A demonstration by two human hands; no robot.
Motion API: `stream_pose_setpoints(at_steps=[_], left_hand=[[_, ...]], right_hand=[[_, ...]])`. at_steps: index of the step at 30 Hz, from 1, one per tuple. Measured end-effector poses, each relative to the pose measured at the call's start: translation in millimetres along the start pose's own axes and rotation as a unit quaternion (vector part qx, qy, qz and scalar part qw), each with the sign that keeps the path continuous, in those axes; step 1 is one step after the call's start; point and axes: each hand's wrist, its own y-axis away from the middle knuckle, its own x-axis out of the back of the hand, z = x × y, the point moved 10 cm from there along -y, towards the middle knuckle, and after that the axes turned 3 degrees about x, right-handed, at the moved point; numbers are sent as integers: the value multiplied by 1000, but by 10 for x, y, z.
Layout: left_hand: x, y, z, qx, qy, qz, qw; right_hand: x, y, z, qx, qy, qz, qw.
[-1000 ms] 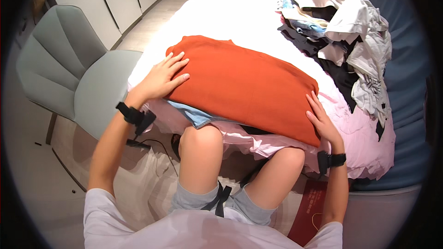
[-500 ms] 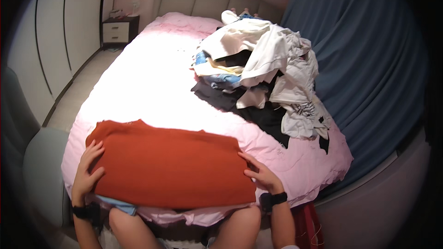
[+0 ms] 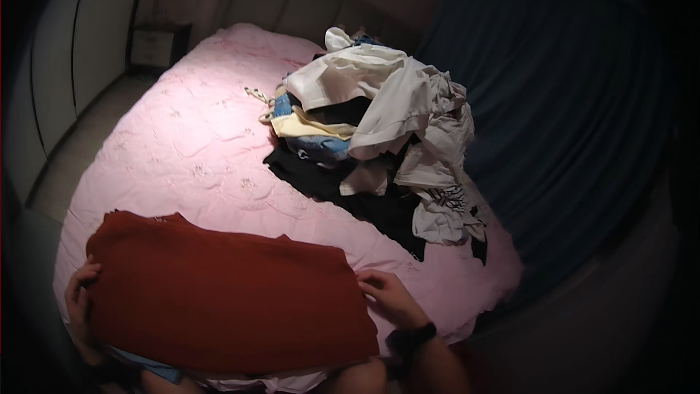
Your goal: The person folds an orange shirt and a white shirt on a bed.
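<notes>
A rust-red garment (image 3: pixel 226 295), folded into a wide flat panel, lies across the near end of the pink bed and hangs toward my knees. At its left edge, my left hand (image 3: pixel 82 298) has its fingers curled against the cloth; the thumb is hard to make out in the shade. My right hand (image 3: pixel 391 299) pinches the right edge between thumb and fingers. From under the garment's near left corner shows a light blue piece of cloth (image 3: pixel 149 365).
A heap of white clothes (image 3: pixel 408 95) with black, blue and yellow pieces covers the bed's far right. The pink quilt (image 3: pixel 182 146) spreads beside it. A dark blue curtain (image 3: pixel 539 102) hangs on the right, wardrobe doors (image 3: pixel 109 29) stand at left, and a nightstand (image 3: pixel 154 45) at the back.
The picture is darker, and the whole scene has shifted left and down. My right fingers, spread on the garment before, have gathered at its edge; my left fingers have moved to the outer edge.
</notes>
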Motion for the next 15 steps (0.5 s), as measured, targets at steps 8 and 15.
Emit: stream_pose_setpoints(at_steps=[8, 15], left_hand=[[109, 134, -200, 17, -40, 42, 998], [66, 251, -165, 56, -47, 63, 995]], right_hand=[[952, -1374, -1859, 111, 386, 115, 909], [881, -2175, -2867, 282, 160, 217, 921]])
